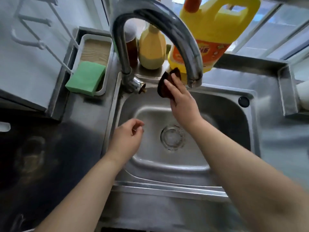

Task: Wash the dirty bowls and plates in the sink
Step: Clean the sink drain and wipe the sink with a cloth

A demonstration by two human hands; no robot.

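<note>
Right hand (181, 97) gripping a dark brown cloth (163, 86) against the far wall of the steel sink (230, 104), just under the curved faucet (167, 24). Left hand (127, 137) loosely curled, holding nothing, over the basin's left side. Green sponge (86, 78) in a white tray (104, 87) far left; yellow detergent jug (215, 29) behind the faucet.

Green sponge (86, 78), yellow jug (215, 30), brown cloth (164, 86).

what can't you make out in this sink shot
- Brown cloth, head view: the right hand covers most of it.
- Yellow detergent jug: label blurred and partly behind the faucet.
- White object: cut off by the right edge.
- Bowls and plates: none in view.
</note>
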